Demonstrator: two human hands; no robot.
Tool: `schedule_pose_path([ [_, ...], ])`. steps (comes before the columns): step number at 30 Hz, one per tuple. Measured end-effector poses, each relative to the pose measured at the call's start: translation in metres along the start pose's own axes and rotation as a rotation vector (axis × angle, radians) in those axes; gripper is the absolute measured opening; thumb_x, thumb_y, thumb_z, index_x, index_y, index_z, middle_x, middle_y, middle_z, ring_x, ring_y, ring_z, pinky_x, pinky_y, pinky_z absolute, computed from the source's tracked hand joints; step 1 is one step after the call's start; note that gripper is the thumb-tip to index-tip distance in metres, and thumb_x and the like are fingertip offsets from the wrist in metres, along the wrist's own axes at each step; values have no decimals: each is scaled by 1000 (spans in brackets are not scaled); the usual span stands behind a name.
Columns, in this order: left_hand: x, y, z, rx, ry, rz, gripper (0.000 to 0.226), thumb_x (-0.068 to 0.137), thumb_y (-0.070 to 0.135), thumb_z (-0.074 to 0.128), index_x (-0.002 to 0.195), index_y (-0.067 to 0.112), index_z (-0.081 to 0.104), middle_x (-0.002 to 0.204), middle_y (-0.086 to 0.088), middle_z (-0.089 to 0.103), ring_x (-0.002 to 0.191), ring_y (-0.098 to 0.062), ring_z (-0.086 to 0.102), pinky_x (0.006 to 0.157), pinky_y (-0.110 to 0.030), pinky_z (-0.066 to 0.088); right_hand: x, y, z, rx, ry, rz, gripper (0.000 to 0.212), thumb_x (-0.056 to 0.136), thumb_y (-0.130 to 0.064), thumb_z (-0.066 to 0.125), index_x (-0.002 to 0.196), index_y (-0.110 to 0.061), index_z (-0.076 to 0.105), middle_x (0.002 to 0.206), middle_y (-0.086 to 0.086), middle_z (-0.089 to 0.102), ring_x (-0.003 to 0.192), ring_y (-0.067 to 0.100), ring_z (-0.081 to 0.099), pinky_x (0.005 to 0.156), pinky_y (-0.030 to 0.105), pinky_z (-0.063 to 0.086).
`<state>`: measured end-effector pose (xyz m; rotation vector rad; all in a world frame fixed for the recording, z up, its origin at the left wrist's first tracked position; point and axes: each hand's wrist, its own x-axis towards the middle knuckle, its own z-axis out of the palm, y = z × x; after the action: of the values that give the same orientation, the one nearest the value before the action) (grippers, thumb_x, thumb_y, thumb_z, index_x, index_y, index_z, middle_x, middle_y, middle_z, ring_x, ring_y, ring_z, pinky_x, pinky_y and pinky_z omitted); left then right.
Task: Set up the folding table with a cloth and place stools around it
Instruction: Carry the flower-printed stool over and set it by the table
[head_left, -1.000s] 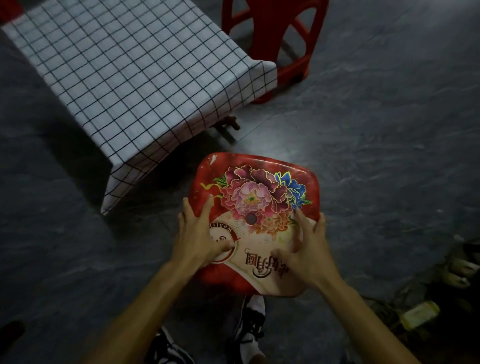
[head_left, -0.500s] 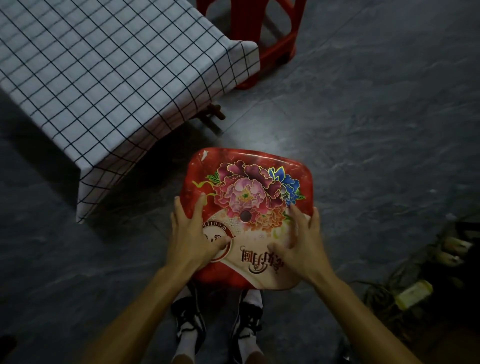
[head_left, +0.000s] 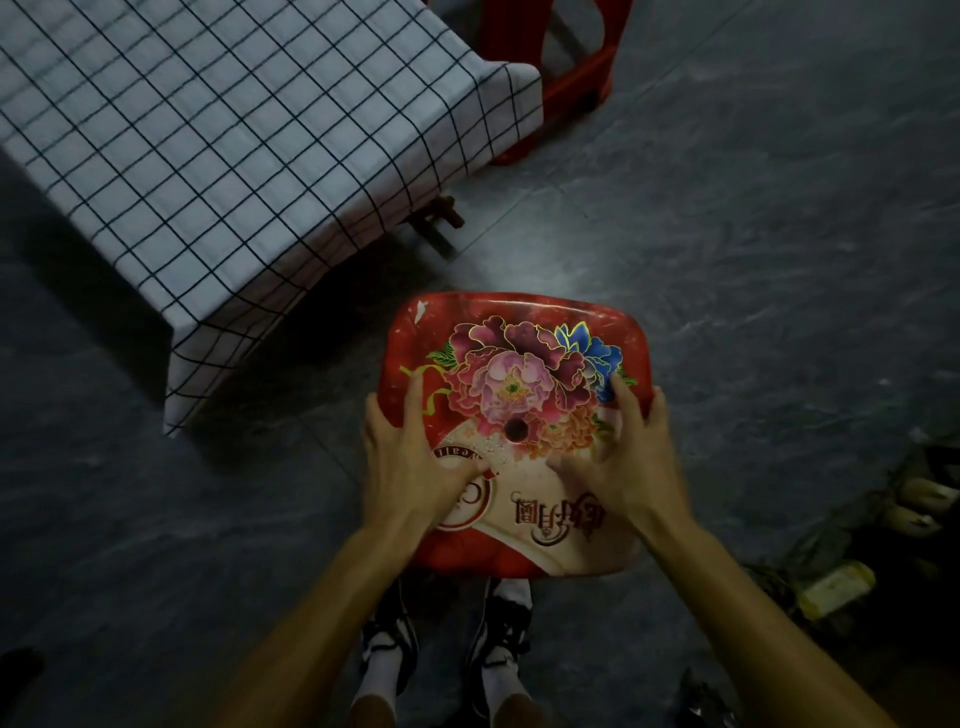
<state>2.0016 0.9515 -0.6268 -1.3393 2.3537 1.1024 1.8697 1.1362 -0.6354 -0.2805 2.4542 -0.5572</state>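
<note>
A red plastic stool (head_left: 519, 332) with a flower print and a small hole in its seat is in front of me, seen from above. My left hand (head_left: 410, 467) holds its left side, thumb on the seat and outer fingers over the edge. My right hand (head_left: 628, 467) holds the right side the same way. The folding table lies to the upper left under a white cloth with a black grid (head_left: 234, 145). One wooden table foot (head_left: 439, 213) shows below the cloth. The stool's legs are hidden.
A second red stool (head_left: 566, 67) stands at the table's far right corner. My feet in dark shoes (head_left: 389, 639) are just behind the held stool. Clutter with a yellowish bottle (head_left: 836, 587) lies on the dark floor at the right.
The view has shifted forward, so the table sits lower and nearer. My hands have slid outward toward the sides of the seat.
</note>
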Motion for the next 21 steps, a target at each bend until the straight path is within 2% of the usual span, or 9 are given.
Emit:
schedule_pose_path([
  [7, -30, 3, 13, -159, 88, -110, 119, 54, 45, 86, 144, 41, 9, 145, -6, 15, 122, -32, 42, 92, -40, 45, 31, -19, -35, -166, -78, -214, 113, 57, -57, 81, 146, -41, 13, 156, -3, 4, 137, 32, 31, 101, 56, 41],
  [10, -38, 12, 20, -196, 103, -140, 116, 60, 40, 85, 146, 40, 7, 147, -10, 12, 123, -33, 42, 94, -40, 43, 46, -21, -43, -197, -105, -260, 112, 58, -53, 81, 146, -40, 14, 155, -5, 5, 135, 31, 34, 100, 54, 43],
  [16, -45, 24, 31, -215, 102, -234, 115, 63, 32, 85, 146, 39, 5, 148, -14, 7, 119, -32, 47, 93, -37, 43, 73, -29, -50, -248, -177, -326, 111, 53, -57, 77, 143, -44, 13, 155, -3, 7, 133, 36, 34, 97, 55, 44],
  [21, -50, 28, 40, -224, 78, -293, 116, 64, 29, 85, 146, 38, 4, 147, -14, 6, 115, -33, 51, 91, -38, 46, 87, -32, -49, -277, -218, -369, 108, 58, -52, 79, 143, -45, 14, 157, -1, 1, 140, 34, 22, 102, 56, 39],
])
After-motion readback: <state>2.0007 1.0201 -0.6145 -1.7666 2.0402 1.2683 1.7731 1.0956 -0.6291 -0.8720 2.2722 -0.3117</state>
